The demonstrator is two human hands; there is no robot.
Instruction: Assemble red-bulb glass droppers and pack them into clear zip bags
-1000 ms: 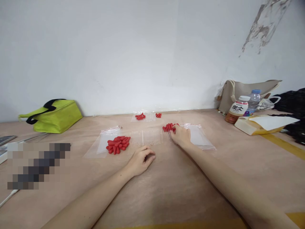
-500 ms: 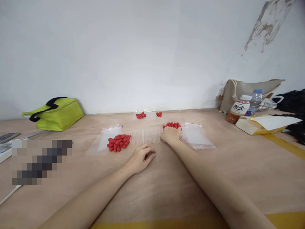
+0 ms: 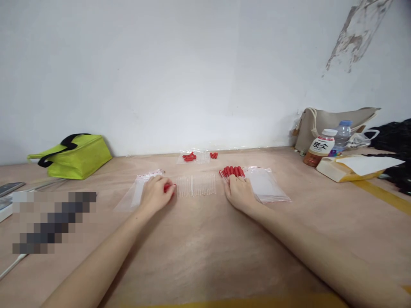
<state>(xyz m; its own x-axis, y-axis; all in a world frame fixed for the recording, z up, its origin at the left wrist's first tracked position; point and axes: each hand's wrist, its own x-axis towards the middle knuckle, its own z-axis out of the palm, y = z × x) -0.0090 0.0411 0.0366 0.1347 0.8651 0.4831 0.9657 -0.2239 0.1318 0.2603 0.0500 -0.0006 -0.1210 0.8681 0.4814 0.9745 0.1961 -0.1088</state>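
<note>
- We have our left hand (image 3: 156,194) curled over the loose red pieces (image 3: 170,187), its thumb and fingers drawn near each other; the hand hides most of them, so we cannot tell whether it pinches one.
- We see our right hand (image 3: 240,192) lying low over the red-ended tubes (image 3: 231,171), its fingers forward on their clear lengths; we cannot tell if it is clamped on any of them or only resting there.
- Between our two hands lies the row of clear tubes (image 3: 196,185), flat on the table (image 3: 192,248). The row spreads from left to right, while each tube's long axis runs away from us, toward the wall (image 3: 205,85).
- The left hand is a little nearer to that row: its thumb side is just beside the leftmost tubes, with the row lying to its right. The right hand stands a short gap off the other end, with the row to its left.
- The red-ended tubes fan out ahead of the right hand, their long axes also running roughly away from us, red ends toward the wall.
- We have one clear bag (image 3: 126,203) beside the left hand and another clear bag (image 3: 269,185) beside the right.
</note>
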